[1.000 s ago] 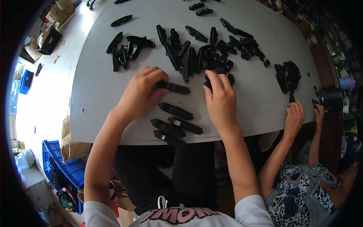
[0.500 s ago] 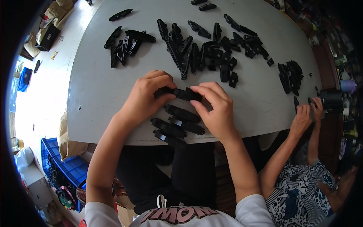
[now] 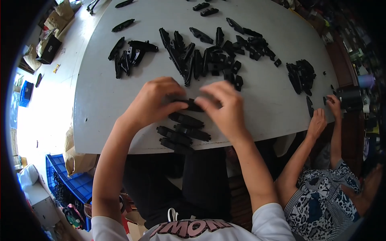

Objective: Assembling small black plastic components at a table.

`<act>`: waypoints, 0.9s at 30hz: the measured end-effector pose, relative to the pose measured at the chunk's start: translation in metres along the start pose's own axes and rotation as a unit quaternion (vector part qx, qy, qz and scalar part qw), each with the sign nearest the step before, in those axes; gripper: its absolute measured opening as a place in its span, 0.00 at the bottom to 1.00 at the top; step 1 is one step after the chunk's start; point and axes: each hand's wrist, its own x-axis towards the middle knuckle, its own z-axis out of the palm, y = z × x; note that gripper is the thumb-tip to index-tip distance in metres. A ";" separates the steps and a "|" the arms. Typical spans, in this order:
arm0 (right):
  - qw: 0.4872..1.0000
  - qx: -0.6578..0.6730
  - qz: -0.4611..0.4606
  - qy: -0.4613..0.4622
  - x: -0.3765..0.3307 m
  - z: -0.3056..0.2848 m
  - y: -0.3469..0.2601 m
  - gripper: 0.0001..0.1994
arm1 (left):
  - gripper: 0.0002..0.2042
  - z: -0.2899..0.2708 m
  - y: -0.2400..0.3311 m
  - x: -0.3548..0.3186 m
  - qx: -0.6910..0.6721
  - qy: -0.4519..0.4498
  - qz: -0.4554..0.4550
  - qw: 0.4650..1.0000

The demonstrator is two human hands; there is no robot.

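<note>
My left hand (image 3: 155, 98) grips the left end of a long black plastic part (image 3: 192, 106) between thumb and curled fingers, just over the grey table. At the part's other end is my right hand (image 3: 225, 106), blurred by motion, its thumb close to the part and its fingers spread apart from the thumb. Whether that thumb touches the part, I cannot tell. Just below my hands, several similar black parts (image 3: 185, 120) lie slanted in a group near the table's front edge.
Beyond my hands, a pile of loose black parts (image 3: 197, 60) spreads over the grey table (image 3: 108, 112), with a smaller cluster (image 3: 134, 54) to its left. At right, a co-worker's hands (image 3: 319, 120) are by another black pile (image 3: 300, 76). A blue crate (image 3: 74, 176) stands lower left.
My right hand's fingers have come off the black part's right end and lifted slightly. My left hand keeps its grip. The whole view has shifted a little.
</note>
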 end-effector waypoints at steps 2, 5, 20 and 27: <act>0.982 -0.151 0.034 0.108 0.009 -0.009 0.003 0.12 | 0.10 -0.002 0.015 0.025 0.057 0.020 -0.114 0.992; 0.965 -0.249 0.043 0.076 0.017 -0.008 0.010 0.12 | 0.10 0.009 0.019 0.046 0.186 0.014 -0.170 0.968; 0.976 -0.193 -0.095 0.043 -0.011 0.006 -0.004 0.14 | 0.15 0.002 0.006 0.014 0.356 0.070 -0.083 0.928; 0.987 -0.119 -0.072 -0.080 -0.042 0.019 -0.024 0.15 | 0.14 -0.005 0.011 0.010 0.201 0.037 -0.097 0.974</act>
